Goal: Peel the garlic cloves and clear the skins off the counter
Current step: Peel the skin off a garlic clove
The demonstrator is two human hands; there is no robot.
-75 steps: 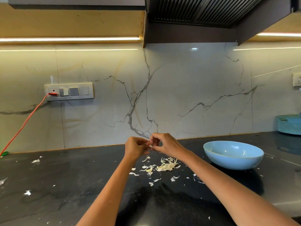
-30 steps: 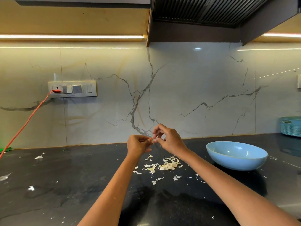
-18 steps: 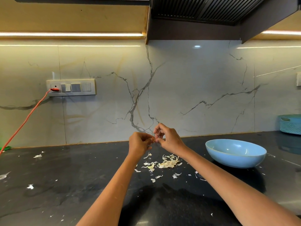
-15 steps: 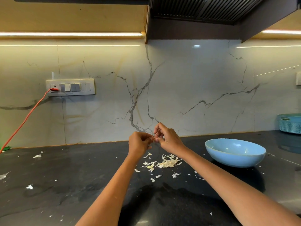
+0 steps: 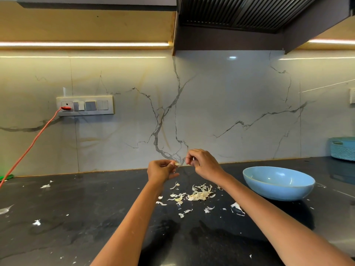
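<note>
Garlic clove [image 5: 176,163], small and pale, is sitting pinched between the curled fingertips of the left hand [image 5: 161,170], which is hovering above the counter [image 5: 80,217]. Just beside it, the right hand [image 5: 204,163] is pinching a thin, translucent strip of skin [image 5: 183,160] between thumb and forefinger, its other fingers curling loosely; the strip is stretching between the two hands, one end seemingly at the clove. Below the hands, a loose heap of papery, cream-coloured skins [image 5: 198,193] is lying on the dark, polished stone, with smaller curled flakes scattering around it and a few stray white scraps [image 5: 45,186] lying well apart to the left. A smooth, rounded pale-blue bowl [image 5: 278,182] is standing near the heap on the right; whether it is holding anything cannot be told. Behind, a glossy veined marble backsplash [image 5: 211,112] is carrying a switch panel [image 5: 85,105] with an orange cord [image 5: 32,143] plugged in.
</note>
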